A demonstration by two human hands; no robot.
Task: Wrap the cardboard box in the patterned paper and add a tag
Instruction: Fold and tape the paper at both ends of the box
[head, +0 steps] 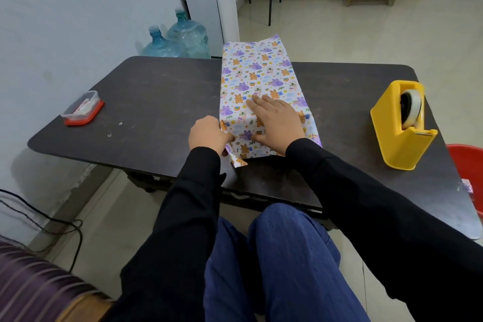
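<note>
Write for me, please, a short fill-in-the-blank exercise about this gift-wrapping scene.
1. The tape dispenser is ____ in colour.
2. The right hand lies flat on ____ of the patterned paper.
3. The clear container sits on a ____ lid.

Missing words: yellow; top; red.

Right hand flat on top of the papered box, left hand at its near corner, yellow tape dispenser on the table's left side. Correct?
One error: the head view shows the yellow tape dispenser on the right side of the table. The right hand does lie flat on the patterned paper, the left hand at its near corner.
</note>
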